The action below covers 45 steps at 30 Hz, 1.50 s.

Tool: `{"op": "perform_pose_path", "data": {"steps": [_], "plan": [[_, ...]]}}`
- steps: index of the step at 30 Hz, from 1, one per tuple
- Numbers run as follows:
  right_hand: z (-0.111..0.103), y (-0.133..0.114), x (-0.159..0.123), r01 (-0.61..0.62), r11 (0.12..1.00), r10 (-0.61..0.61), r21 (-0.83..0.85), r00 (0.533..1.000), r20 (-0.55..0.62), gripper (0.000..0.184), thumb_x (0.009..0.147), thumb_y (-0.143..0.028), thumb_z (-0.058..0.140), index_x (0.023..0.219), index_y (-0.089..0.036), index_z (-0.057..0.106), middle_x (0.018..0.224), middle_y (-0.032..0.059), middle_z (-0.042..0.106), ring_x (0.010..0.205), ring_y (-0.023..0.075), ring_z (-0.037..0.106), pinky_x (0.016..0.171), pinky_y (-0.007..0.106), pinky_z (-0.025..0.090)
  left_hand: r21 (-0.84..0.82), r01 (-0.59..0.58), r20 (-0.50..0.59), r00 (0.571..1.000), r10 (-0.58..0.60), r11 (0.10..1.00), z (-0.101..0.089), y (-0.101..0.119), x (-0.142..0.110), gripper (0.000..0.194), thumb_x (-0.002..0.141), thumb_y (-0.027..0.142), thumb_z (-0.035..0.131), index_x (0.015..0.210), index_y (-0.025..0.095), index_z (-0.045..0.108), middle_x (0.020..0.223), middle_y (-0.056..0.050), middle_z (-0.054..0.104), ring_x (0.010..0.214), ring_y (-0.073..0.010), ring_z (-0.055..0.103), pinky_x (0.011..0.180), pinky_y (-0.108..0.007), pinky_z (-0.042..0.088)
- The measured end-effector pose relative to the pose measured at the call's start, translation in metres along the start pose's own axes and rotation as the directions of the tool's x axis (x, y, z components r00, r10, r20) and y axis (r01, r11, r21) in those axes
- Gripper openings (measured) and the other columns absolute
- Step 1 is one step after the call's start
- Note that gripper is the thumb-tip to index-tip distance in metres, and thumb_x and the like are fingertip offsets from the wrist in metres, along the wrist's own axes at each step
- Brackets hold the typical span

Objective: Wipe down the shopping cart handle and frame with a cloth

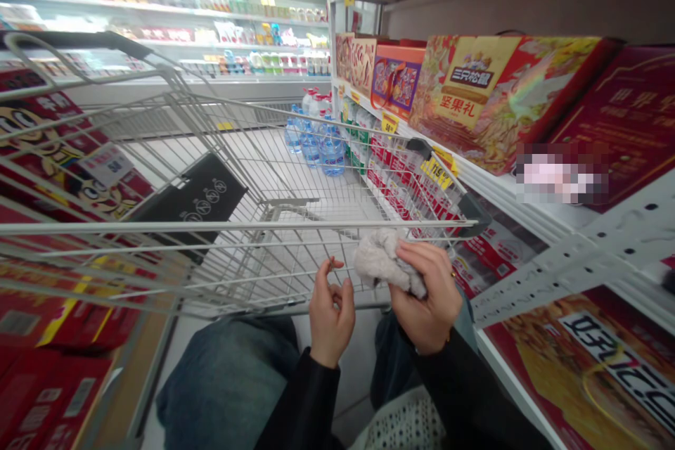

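The right grip [425,299] was clenched on a fluffy white bundle [382,260] (a cloth or a soft toy, the picture did not settle which), which stuck out from its inner side, toward the left grip, with the fingers wrapped over it. A gold ring [452,274] sat on one finger of that hand. The left grip [331,316] was released, its fingers loosely curled and its fingertips just beside the bundle without touching it.

Directly ahead of both grips stood a wire shopping cart [237,226], with a black plastic flap [193,207] folded inside it. Below the grips were blue jeans [226,387], and black sleeves [300,408] ran back from the wrists.

To the right of the right grip rose a store shelf [506,190] carrying red and gold gift boxes, including a large nut gift box [506,95]. A pixelated patch [562,172] hid part of the next box. Far ahead of the grips, past the cart, stood bottled water [321,144], and to the left of the cart were stacked red cartons [31,309].
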State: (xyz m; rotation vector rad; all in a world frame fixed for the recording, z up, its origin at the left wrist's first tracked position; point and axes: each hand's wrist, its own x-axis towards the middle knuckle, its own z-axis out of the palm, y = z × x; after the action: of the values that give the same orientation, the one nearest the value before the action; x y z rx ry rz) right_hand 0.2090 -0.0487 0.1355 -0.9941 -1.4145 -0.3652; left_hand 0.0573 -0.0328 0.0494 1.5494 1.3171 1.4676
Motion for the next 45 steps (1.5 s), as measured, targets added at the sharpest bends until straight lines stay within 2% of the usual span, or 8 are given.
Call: {"op": "perform_pose_path", "data": {"steps": [4, 11, 26, 28, 32, 35, 41, 45], "plan": [[0.000, -0.004, 0.005, 0.001, 1.000, -0.002, -0.024, 0.999, -0.040, 0.035, 0.085, -0.005, 0.068, 0.114, -0.025, 0.071, 0.108, 0.0083, 0.078, 0.104, 0.0269, 0.074, 0.092, 0.051, 0.063, 0.014, -0.007, 0.008, 1.000, 0.007, 1.000, -0.001, 0.001, 0.000, 0.047, 0.101, 0.039, 0.055, 0.144, 0.024, 0.042, 0.135, -0.010, 0.061, 0.059, -0.0047, 0.059, 0.057, -0.023, 0.053], [0.002, -0.005, 0.002, 0.013, 1.000, -0.013, 0.023, 1.000, 0.026, 0.035, 0.085, -0.003, 0.069, 0.115, -0.021, 0.071, 0.108, 0.0094, 0.077, 0.105, 0.0255, 0.072, 0.094, 0.049, 0.062, 0.020, -0.001, 0.028, 1.000, 0.001, 1.000, -0.001, 0.004, -0.002, 0.050, 0.101, 0.040, 0.055, 0.146, 0.025, 0.039, 0.137, -0.011, 0.060, 0.059, -0.0048, 0.060, 0.057, -0.024, 0.054], [0.002, -0.007, 0.006, 0.028, 0.999, -0.028, 0.043, 1.000, -0.014, 0.040, 0.082, 0.000, 0.068, 0.116, -0.020, 0.072, 0.111, 0.0094, 0.077, 0.108, 0.0261, 0.071, 0.096, 0.049, 0.060, 0.051, -0.021, 0.018, 1.000, 0.020, 0.998, 0.001, 0.007, -0.004, 0.053, 0.101, 0.039, 0.056, 0.149, 0.025, 0.037, 0.141, -0.013, 0.058, 0.058, -0.0039, 0.060, 0.057, -0.023, 0.054], [0.003, -0.007, 0.005, 0.020, 0.998, -0.021, 0.054, 1.000, 0.017, 0.040, 0.082, 0.000, 0.067, 0.116, -0.020, 0.071, 0.112, 0.0096, 0.076, 0.108, 0.0264, 0.070, 0.097, 0.050, 0.060, 0.055, -0.024, 0.017, 1.000, 0.024, 0.998, 0.001, 0.007, -0.004, 0.052, 0.101, 0.039, 0.055, 0.148, 0.025, 0.038, 0.139, -0.013, 0.060, 0.059, -0.0043, 0.060, 0.056, -0.022, 0.053], [0.003, -0.006, 0.001, 0.000, 0.997, -0.006, 0.077, 0.997, 0.075, 0.038, 0.083, -0.001, 0.066, 0.116, -0.020, 0.071, 0.111, 0.0097, 0.076, 0.108, 0.0263, 0.070, 0.096, 0.050, 0.060, 0.053, -0.001, 0.022, 1.000, -0.001, 0.999, 0.001, 0.010, -0.005, 0.053, 0.100, 0.039, 0.054, 0.147, 0.021, 0.039, 0.131, -0.013, 0.063, 0.058, -0.0051, 0.059, 0.056, -0.022, 0.052], [0.004, -0.008, 0.004, 0.006, 0.997, -0.008, 0.074, 0.999, 0.034, 0.039, 0.082, -0.001, 0.067, 0.115, -0.021, 0.071, 0.111, 0.0093, 0.077, 0.107, 0.0261, 0.071, 0.096, 0.049, 0.060, 0.064, 0.021, 0.042, 0.999, -0.024, 0.998, 0.000, 0.012, -0.006, 0.057, 0.100, 0.040, 0.054, 0.150, 0.019, 0.035, 0.121, -0.012, 0.067, 0.056, -0.0058, 0.057, 0.056, -0.022, 0.051], [0.012, -0.013, 0.005, -0.002, 0.995, 0.002, 0.096, 1.000, 0.006, 0.038, 0.082, -0.001, 0.067, 0.114, -0.021, 0.071, 0.110, 0.0088, 0.077, 0.107, 0.0261, 0.071, 0.096, 0.050, 0.060, 0.118, -0.011, 0.094, 0.996, 0.000, 0.993, -0.004, 0.010, -0.007, 0.064, 0.100, 0.043, 0.053, 0.154, 0.016, 0.031, 0.083, 0.000, 0.064, 0.059, -0.0125, 0.061, 0.058, -0.025, 0.053], [0.014, -0.014, 0.001, 0.008, 0.995, -0.011, 0.099, 1.000, 0.027, 0.039, 0.082, -0.001, 0.067, 0.115, -0.021, 0.071, 0.111, 0.0091, 0.077, 0.107, 0.0258, 0.071, 0.096, 0.049, 0.060, 0.113, -0.008, 0.100, 0.995, -0.003, 0.994, -0.004, 0.007, -0.007, 0.067, 0.100, 0.044, 0.054, 0.155, 0.016, 0.030, 0.082, 0.000, 0.065, 0.062, -0.0140, 0.063, 0.061, -0.027, 0.054]]}}
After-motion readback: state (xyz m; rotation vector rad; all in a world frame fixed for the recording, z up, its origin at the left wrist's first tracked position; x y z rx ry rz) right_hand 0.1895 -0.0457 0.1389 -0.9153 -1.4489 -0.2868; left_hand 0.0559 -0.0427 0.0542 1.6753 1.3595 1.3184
